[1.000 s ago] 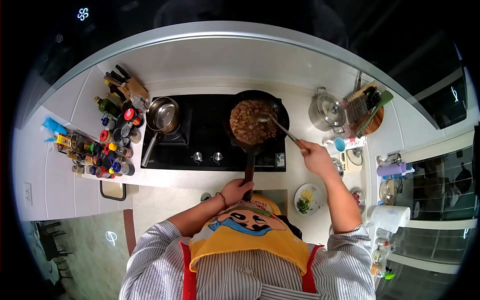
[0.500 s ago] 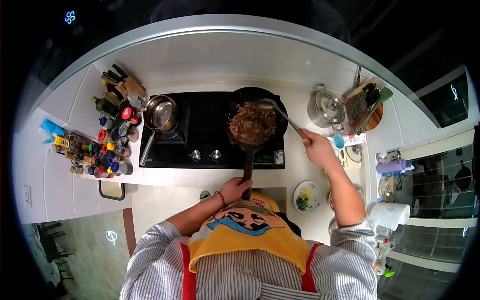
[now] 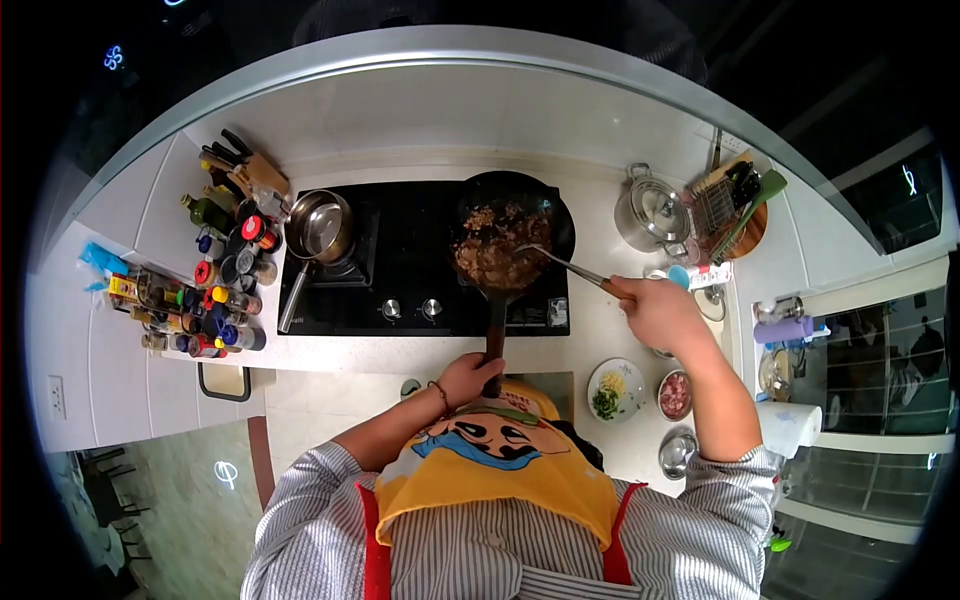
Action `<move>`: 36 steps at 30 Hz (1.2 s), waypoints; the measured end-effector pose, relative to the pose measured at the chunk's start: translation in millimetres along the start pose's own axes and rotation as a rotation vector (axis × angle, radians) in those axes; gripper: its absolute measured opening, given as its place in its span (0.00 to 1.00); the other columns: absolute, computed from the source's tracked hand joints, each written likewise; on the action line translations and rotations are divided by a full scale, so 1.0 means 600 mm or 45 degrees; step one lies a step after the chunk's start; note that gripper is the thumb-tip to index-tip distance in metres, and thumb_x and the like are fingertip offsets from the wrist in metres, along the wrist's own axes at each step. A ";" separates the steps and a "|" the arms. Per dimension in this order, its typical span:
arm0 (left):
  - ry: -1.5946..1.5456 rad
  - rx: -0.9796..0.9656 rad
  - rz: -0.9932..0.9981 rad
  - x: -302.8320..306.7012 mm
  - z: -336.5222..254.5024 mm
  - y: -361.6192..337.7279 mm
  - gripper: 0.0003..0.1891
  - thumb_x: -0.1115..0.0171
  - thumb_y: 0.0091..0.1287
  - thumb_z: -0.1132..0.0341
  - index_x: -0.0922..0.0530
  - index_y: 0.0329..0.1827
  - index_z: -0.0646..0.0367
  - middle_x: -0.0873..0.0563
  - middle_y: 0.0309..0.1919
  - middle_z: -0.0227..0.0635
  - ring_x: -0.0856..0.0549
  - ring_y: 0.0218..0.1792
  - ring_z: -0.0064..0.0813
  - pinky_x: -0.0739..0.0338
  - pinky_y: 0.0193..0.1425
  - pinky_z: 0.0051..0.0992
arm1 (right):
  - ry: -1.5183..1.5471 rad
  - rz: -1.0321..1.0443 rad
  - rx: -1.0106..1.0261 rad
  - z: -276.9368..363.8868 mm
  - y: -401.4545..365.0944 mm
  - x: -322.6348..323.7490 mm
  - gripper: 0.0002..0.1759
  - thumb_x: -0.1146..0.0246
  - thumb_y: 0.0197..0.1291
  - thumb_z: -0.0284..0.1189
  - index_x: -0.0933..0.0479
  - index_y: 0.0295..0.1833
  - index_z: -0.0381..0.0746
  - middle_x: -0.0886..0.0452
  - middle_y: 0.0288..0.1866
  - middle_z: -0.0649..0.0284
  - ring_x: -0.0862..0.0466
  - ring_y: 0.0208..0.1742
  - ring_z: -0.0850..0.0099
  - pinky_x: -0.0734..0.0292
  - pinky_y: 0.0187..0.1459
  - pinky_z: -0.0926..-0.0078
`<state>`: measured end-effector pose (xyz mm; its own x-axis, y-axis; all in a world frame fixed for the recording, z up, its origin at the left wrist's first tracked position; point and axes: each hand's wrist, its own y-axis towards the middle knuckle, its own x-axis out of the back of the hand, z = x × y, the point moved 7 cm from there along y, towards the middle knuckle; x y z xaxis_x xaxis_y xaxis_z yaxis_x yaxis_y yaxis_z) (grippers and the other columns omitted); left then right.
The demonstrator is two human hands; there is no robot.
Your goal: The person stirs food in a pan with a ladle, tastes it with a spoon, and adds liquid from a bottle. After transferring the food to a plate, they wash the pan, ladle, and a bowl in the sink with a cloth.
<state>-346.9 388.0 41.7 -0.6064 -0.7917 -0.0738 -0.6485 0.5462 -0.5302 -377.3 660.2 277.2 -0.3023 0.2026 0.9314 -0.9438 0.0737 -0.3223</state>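
Observation:
A black wok (image 3: 557, 222) with browned, chopped food (image 3: 498, 258) in it stands on the right part of the black cooktop (image 3: 400, 255). My left hand (image 3: 468, 380) is wrapped round the wok's dark wooden handle (image 3: 496, 335), below the cooktop's front edge. To the right of the wok, my right hand (image 3: 655, 308) grips the wooden end of a metal spatula (image 3: 580, 271). The spatula's head is down in the food at the wok's right side, and part of it is hidden there.
A steel saucepan (image 3: 322, 228) sits on the left burner. Jars and bottles (image 3: 225, 300) crowd the left. At the right stand a lidded pot (image 3: 652, 215), a plate of chopped greens (image 3: 616, 391), a bowl of raw meat (image 3: 675, 395) and a metal bowl (image 3: 678, 453).
My right hand has moved right and slightly down, drawing the spatula's head from the wok's upper right edge down into the food. The food lies lower in the wok. My left hand keeps its hold.

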 end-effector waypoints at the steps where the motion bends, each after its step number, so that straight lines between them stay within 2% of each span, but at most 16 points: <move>1: 0.021 -0.010 -0.001 0.001 0.009 0.005 0.22 0.37 0.77 0.51 0.15 0.48 0.67 0.12 0.36 0.34 0.16 0.35 0.23 0.21 0.43 0.26 | 0.006 0.001 -0.009 0.003 0.008 -0.017 0.22 0.40 0.68 0.32 0.18 0.66 0.52 0.11 0.49 0.53 0.13 0.51 0.50 0.18 0.54 0.54; 5: 0.159 0.040 -0.007 -0.001 0.000 0.004 0.23 0.38 0.77 0.50 0.16 0.50 0.68 0.12 0.37 0.34 0.16 0.36 0.23 0.21 0.43 0.26 | -0.023 -0.135 0.015 -0.018 0.073 -0.078 0.21 0.41 0.68 0.33 0.17 0.65 0.52 0.11 0.49 0.52 0.13 0.51 0.51 0.18 0.52 0.54; 6: 0.121 -0.034 -0.016 0.000 0.033 0.023 0.23 0.38 0.77 0.50 0.16 0.49 0.67 0.12 0.35 0.33 0.16 0.34 0.22 0.21 0.41 0.25 | 0.027 -0.223 0.062 -0.025 0.078 -0.077 0.21 0.41 0.68 0.33 0.17 0.65 0.52 0.11 0.49 0.52 0.13 0.51 0.52 0.18 0.51 0.54; 7: 0.076 0.026 -0.002 -0.003 0.007 0.005 0.22 0.38 0.77 0.50 0.17 0.47 0.65 0.13 0.34 0.33 0.16 0.32 0.21 0.22 0.37 0.24 | 0.000 -0.235 0.031 -0.029 0.060 -0.046 0.21 0.41 0.68 0.32 0.17 0.65 0.52 0.11 0.50 0.53 0.13 0.52 0.53 0.17 0.51 0.55; 9: -0.147 0.086 0.037 -0.003 0.031 0.017 0.20 0.37 0.77 0.52 0.17 0.46 0.64 0.13 0.33 0.33 0.17 0.31 0.21 0.24 0.34 0.22 | -0.090 -0.107 -0.058 -0.029 0.012 0.023 0.21 0.41 0.67 0.32 0.17 0.65 0.52 0.11 0.50 0.53 0.13 0.52 0.53 0.17 0.51 0.55; 11: -0.036 0.140 0.041 -0.002 0.020 0.009 0.22 0.38 0.77 0.49 0.15 0.46 0.64 0.14 0.32 0.30 0.19 0.29 0.19 0.25 0.33 0.22 | -0.146 -0.029 -0.013 -0.037 -0.004 0.033 0.21 0.41 0.68 0.33 0.17 0.65 0.52 0.11 0.50 0.53 0.13 0.52 0.53 0.17 0.51 0.56; 16: -0.158 0.093 0.082 -0.004 0.065 0.037 0.21 0.38 0.77 0.49 0.16 0.46 0.64 0.14 0.31 0.30 0.20 0.27 0.19 0.25 0.31 0.22 | -0.213 0.014 -0.026 -0.042 0.054 -0.078 0.22 0.41 0.68 0.33 0.18 0.67 0.53 0.11 0.48 0.52 0.12 0.50 0.53 0.16 0.50 0.56; 17: -0.155 0.093 0.084 -0.005 0.062 0.037 0.21 0.38 0.77 0.49 0.16 0.46 0.64 0.14 0.31 0.30 0.20 0.27 0.19 0.25 0.31 0.22 | -0.120 -0.079 -0.018 -0.049 0.065 -0.083 0.23 0.41 0.69 0.32 0.19 0.68 0.53 0.11 0.48 0.52 0.12 0.50 0.53 0.16 0.50 0.56; 19: -0.277 0.118 0.073 -0.008 0.045 0.027 0.15 0.38 0.78 0.59 0.21 0.39 0.63 0.19 0.28 0.30 0.19 0.29 0.25 0.23 0.36 0.27 | -0.022 -0.169 -0.002 -0.061 0.074 -0.095 0.23 0.42 0.69 0.32 0.20 0.69 0.53 0.11 0.48 0.51 0.12 0.50 0.52 0.16 0.50 0.55; 22: -0.204 0.200 0.072 -0.004 0.057 0.026 0.15 0.38 0.79 0.59 0.20 0.39 0.64 0.18 0.28 0.32 0.19 0.28 0.26 0.23 0.37 0.27 | 0.306 -0.307 -0.126 -0.094 0.077 -0.118 0.23 0.39 0.70 0.32 0.21 0.70 0.50 0.12 0.49 0.47 0.13 0.50 0.47 0.18 0.51 0.53; 25: -0.171 0.066 0.081 -0.011 0.047 0.030 0.16 0.39 0.79 0.58 0.20 0.39 0.64 0.17 0.29 0.33 0.18 0.28 0.27 0.22 0.37 0.28 | 0.579 -0.339 -0.004 -0.099 0.098 -0.207 0.22 0.40 0.71 0.33 0.20 0.69 0.48 0.12 0.51 0.47 0.13 0.51 0.48 0.18 0.54 0.58; 26: -0.138 0.061 0.075 -0.009 0.044 0.027 0.17 0.40 0.80 0.57 0.20 0.39 0.64 0.15 0.30 0.34 0.18 0.28 0.26 0.22 0.37 0.28 | 0.678 -0.238 -0.028 -0.101 0.097 -0.228 0.21 0.39 0.70 0.32 0.19 0.67 0.46 0.12 0.52 0.46 0.13 0.52 0.49 0.18 0.55 0.63; 29: -0.050 0.125 0.032 -0.003 0.041 0.023 0.17 0.40 0.80 0.57 0.19 0.41 0.65 0.16 0.31 0.32 0.18 0.31 0.25 0.23 0.37 0.27 | 0.819 -0.030 -0.128 -0.111 0.054 -0.206 0.21 0.39 0.70 0.32 0.19 0.67 0.45 0.13 0.53 0.47 0.13 0.53 0.49 0.19 0.57 0.64; 31: -0.061 0.089 0.032 -0.003 0.037 0.021 0.19 0.38 0.78 0.54 0.17 0.44 0.66 0.15 0.33 0.31 0.18 0.32 0.22 0.23 0.38 0.25 | 0.805 -0.076 -0.078 -0.155 0.056 -0.220 0.23 0.37 0.68 0.33 0.20 0.68 0.48 0.12 0.53 0.49 0.14 0.54 0.49 0.18 0.57 0.61; 33: -0.056 0.047 0.076 -0.012 0.037 0.020 0.22 0.37 0.77 0.51 0.16 0.47 0.67 0.15 0.34 0.29 0.19 0.32 0.20 0.23 0.39 0.24 | 0.387 -0.329 0.092 -0.208 0.067 -0.230 0.22 0.32 0.66 0.32 0.20 0.66 0.48 0.11 0.47 0.54 0.12 0.48 0.55 0.17 0.51 0.62; 36: -0.287 0.105 0.091 -0.015 0.038 0.027 0.19 0.36 0.77 0.54 0.16 0.49 0.65 0.19 0.33 0.26 0.22 0.32 0.19 0.27 0.37 0.23 | 0.260 -0.349 0.019 -0.278 0.107 -0.280 0.13 0.31 0.60 0.34 0.20 0.50 0.47 0.13 0.41 0.56 0.14 0.45 0.51 0.18 0.47 0.51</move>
<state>-341.4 397.6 14.6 -0.5256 -0.7977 -0.2955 -0.5622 0.5864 -0.5831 -364.9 794.0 72.0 -0.0056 0.3690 0.9294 -0.9885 0.1385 -0.0610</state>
